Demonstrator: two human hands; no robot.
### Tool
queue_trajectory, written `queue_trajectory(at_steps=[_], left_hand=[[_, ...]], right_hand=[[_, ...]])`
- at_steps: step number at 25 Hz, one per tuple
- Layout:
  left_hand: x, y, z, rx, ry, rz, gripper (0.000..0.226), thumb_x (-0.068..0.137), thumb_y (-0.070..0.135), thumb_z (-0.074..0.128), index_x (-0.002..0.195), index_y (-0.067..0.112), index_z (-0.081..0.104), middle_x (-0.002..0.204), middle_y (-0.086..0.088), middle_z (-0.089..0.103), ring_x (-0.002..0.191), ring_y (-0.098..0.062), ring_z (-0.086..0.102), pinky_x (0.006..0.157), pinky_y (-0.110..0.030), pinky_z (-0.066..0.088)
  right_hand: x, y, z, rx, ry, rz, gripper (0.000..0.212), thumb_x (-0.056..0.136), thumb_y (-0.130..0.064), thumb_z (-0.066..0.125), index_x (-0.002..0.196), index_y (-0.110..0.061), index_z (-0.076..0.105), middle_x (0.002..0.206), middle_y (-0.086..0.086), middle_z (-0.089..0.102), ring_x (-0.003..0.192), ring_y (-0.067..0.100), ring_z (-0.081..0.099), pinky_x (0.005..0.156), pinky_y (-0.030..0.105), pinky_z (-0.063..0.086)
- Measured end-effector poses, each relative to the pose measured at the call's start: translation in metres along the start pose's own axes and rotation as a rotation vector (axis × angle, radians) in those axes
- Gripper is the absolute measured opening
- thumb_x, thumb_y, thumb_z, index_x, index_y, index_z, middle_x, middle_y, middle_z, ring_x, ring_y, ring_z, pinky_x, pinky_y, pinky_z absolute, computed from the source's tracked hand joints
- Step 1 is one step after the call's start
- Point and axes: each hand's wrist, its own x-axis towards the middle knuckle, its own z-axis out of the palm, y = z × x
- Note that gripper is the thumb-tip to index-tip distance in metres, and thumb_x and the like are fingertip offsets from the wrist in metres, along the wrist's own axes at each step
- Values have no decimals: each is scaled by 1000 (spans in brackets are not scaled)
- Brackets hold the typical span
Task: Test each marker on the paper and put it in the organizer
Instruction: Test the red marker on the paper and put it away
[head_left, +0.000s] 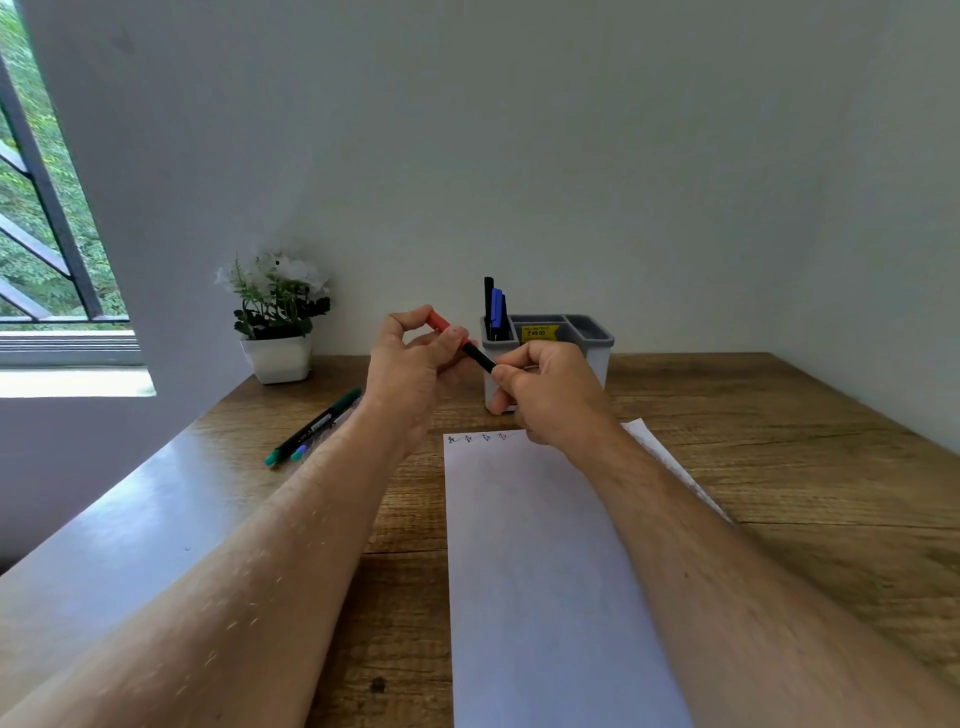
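Observation:
Both hands hold one red marker (475, 355) in the air in front of the organizer. My left hand (415, 374) pinches its red cap (439, 322). My right hand (550, 395) grips the black barrel's lower end. The grey and white organizer (597, 340) stands at the back of the desk with a black and a blue marker (496, 309) upright in its left compartment. A white paper (545, 571) lies below my hands with small test marks (475, 438) along its top edge. Two more markers (311, 428), green and purple tipped, lie on the desk to the left.
A white pot with white flowers (278, 322) stands at the back left against the wall. A window (47, 234) is at far left. The wooden desk (805, 467) reaches the wall behind and on the right.

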Motion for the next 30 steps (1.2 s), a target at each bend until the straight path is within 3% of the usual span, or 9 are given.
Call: queue_trajectory(at_steps=[3, 8, 12, 15, 17, 20, 23, 27, 30], left_hand=[[-5, -3, 5, 72, -33, 27, 47, 92, -7, 59, 121, 28, 47, 108, -17, 69, 91, -27, 74, 74, -38, 61], [-9, 1, 11, 306, 58, 251, 52, 88, 0, 68, 124, 32, 48, 97, -9, 72, 80, -19, 75, 72, -36, 62], [-10, 17, 15, 442, 90, 497, 54, 88, 3, 70, 123, 36, 49, 97, -2, 70, 81, -12, 74, 71, -30, 62], [-7, 27, 23, 498, 113, 628, 54, 87, 7, 70, 126, 36, 49, 97, 2, 69, 82, -12, 72, 75, -34, 61], [-2, 35, 31, 479, 128, 711, 55, 86, 8, 70, 128, 37, 48, 97, 4, 69, 83, -11, 72, 77, -36, 61], [9, 40, 45, 535, 148, 821, 55, 87, 11, 69, 129, 39, 47, 94, 7, 68, 82, -4, 70, 72, -21, 57], [20, 30, 53, 702, 74, 809, 53, 90, 8, 67, 131, 37, 48, 96, 5, 67, 79, -1, 68, 67, -13, 55], [33, 10, 53, 1082, -14, 695, 55, 92, 12, 65, 134, 39, 45, 100, 3, 67, 83, -10, 68, 76, -31, 59], [42, 7, 54, 1254, -21, 584, 57, 87, 16, 72, 135, 36, 49, 97, 2, 71, 82, -13, 68, 78, -35, 59]], right_hand=[[-2, -1, 1, -35, 12, -12, 13, 97, -17, 61, 86, -24, 60, 72, 2, 71, 35, -4, 53, 34, 10, 36], [-5, 2, 0, -198, 63, -59, 11, 97, -35, 60, 86, -31, 60, 80, -6, 70, 48, 6, 66, 39, 14, 44], [-2, 7, -4, -265, 164, -63, 34, 101, -44, 48, 87, -21, 70, 87, -3, 72, 67, 11, 69, 57, 28, 57], [1, 10, -6, -286, 174, -82, 37, 102, -42, 47, 94, -15, 72, 94, 0, 73, 82, 12, 69, 69, 37, 61], [1, 11, -5, -334, 170, -106, 37, 102, -41, 47, 94, -14, 72, 94, 1, 73, 85, 11, 68, 74, 33, 59], [0, 10, -4, -354, 176, -121, 38, 102, -40, 47, 92, -14, 72, 93, 2, 73, 85, 13, 67, 77, 30, 55], [0, 9, -4, -353, 192, -113, 39, 102, -41, 47, 91, -13, 73, 93, 2, 73, 84, 13, 67, 79, 33, 57], [2, 7, -4, -381, 196, -95, 40, 101, -44, 47, 90, -16, 74, 87, 0, 71, 80, 12, 65, 71, 31, 55], [3, 7, -3, -381, 190, -110, 41, 100, -45, 48, 89, -16, 74, 84, 1, 71, 78, 13, 65, 69, 31, 56]])
